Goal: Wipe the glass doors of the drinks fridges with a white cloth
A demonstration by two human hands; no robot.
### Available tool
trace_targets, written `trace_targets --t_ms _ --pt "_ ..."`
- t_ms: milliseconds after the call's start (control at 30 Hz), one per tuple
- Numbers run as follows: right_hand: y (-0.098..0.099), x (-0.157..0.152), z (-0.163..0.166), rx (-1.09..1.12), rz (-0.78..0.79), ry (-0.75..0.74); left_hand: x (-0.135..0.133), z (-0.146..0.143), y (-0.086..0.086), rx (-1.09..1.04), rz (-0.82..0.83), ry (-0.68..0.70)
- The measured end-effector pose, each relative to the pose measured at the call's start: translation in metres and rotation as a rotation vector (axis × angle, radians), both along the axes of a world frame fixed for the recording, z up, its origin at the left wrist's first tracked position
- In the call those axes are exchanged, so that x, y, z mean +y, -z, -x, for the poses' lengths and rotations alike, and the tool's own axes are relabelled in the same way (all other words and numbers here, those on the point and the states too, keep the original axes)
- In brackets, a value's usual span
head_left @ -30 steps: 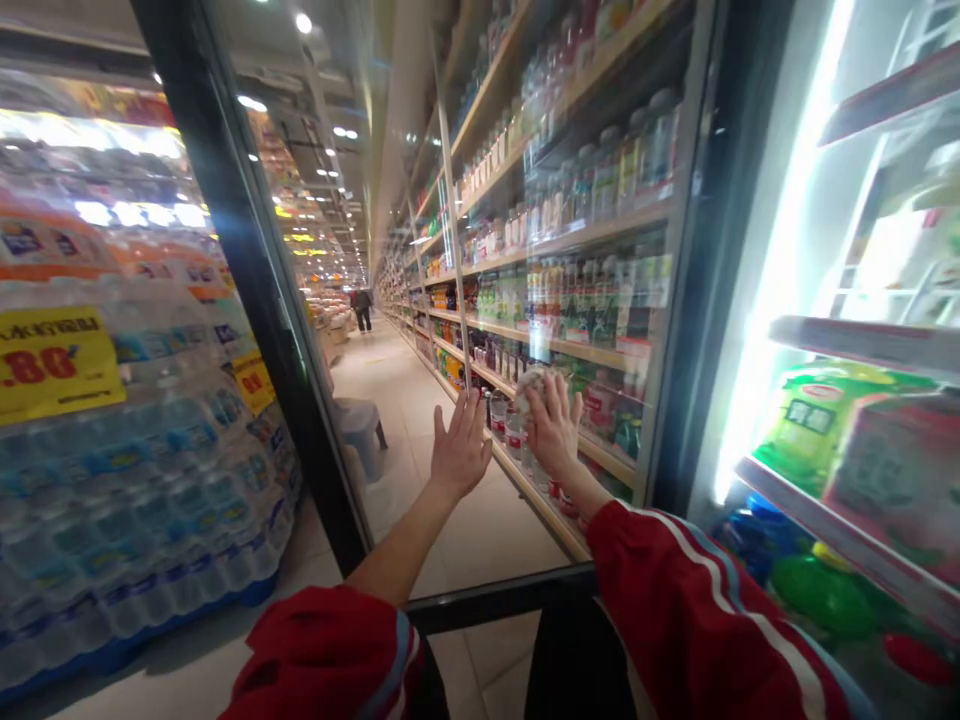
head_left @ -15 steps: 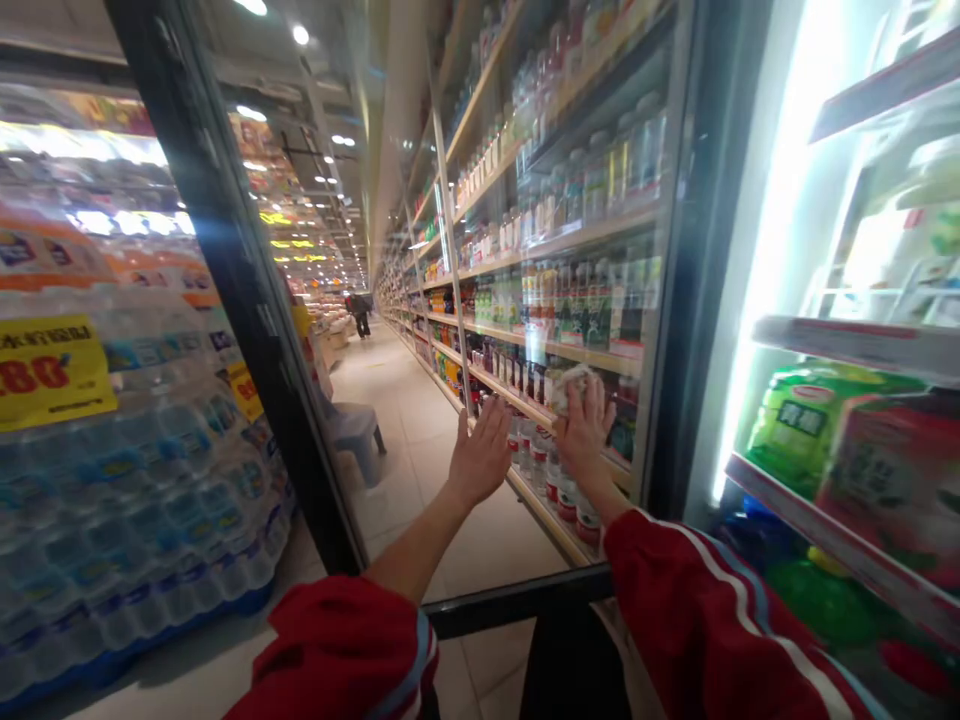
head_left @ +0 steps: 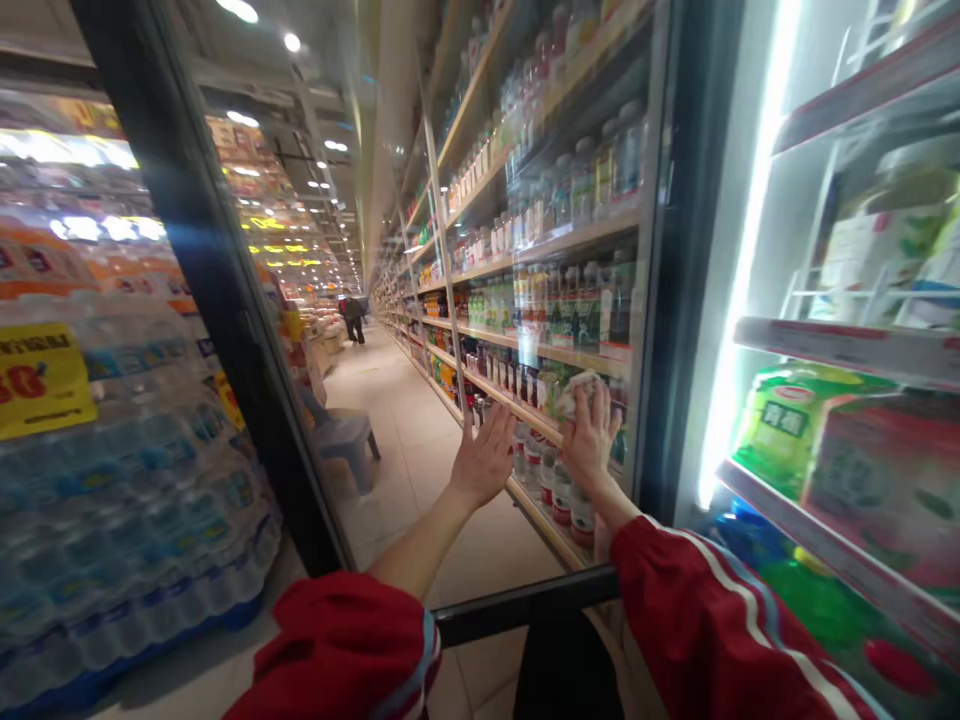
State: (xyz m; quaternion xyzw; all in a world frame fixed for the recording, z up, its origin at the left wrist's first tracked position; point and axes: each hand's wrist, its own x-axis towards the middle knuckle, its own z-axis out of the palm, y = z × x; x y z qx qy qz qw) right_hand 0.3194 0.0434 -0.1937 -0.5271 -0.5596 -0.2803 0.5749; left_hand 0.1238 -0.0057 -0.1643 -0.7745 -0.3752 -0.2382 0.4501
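An open glass fridge door (head_left: pixel 480 330) with a black frame stands in front of me. My left hand (head_left: pixel 484 458) lies flat against the glass with its fingers stretched out. My right hand (head_left: pixel 592 438) presses a crumpled whitish cloth (head_left: pixel 577 388) onto the glass near the door's right edge. Both arms wear red sleeves with white stripes. Through the glass I see a long aisle of shelves with bottles.
The lit fridge interior (head_left: pixel 840 420) on the right holds green and red packages on shelves. Stacked packs of bottled water (head_left: pixel 127 500) with a yellow price sign fill the left. A grey plastic stool (head_left: pixel 341 440) stands in the aisle; a person (head_left: pixel 351 315) walks far off.
My right hand with the cloth has slid to the right and a little up across the glass. My left hand has followed to the right, staying flat on the door.
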Motion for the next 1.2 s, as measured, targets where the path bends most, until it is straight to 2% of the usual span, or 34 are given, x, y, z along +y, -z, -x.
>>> trace_targets --t_ms 133,233,300,400,500,767,900,1033,1133,1200 --pt "0.007 -0.013 0.023 -0.244 -0.005 -0.092 0.002 -0.003 0.002 0.004 -0.030 0.014" --pt "0.005 -0.014 0.021 -0.316 0.000 -0.121 0.002 0.000 0.000 0.008 -0.060 0.031" --pt "0.001 -0.008 0.009 -0.240 -0.008 -0.099 0.003 0.003 -0.002 0.004 -0.074 0.036" --pt "-0.006 0.002 -0.011 -0.004 -0.031 -0.035 0.003 0.005 -0.003 -0.002 -0.074 0.042" --pt "-0.007 0.006 -0.014 0.122 -0.026 -0.016 0.004 -0.001 -0.002 -0.018 -0.071 0.057" --pt "-0.003 -0.017 0.031 -0.131 0.034 -0.218 0.003 -0.021 -0.008 -0.041 -0.093 0.175" --pt "-0.006 -0.024 0.025 -0.182 0.079 -0.386 0.011 -0.032 -0.017 -0.009 -0.090 0.249" --pt "0.002 -0.021 0.016 -0.163 0.005 -0.531 0.025 -0.049 -0.026 0.025 -0.081 0.260" --pt "0.008 -0.019 0.013 -0.081 -0.073 -0.562 0.031 -0.060 -0.029 0.046 -0.081 0.258" --pt "0.011 -0.020 0.012 -0.015 -0.112 -0.532 0.033 -0.061 -0.029 0.070 -0.070 0.248"
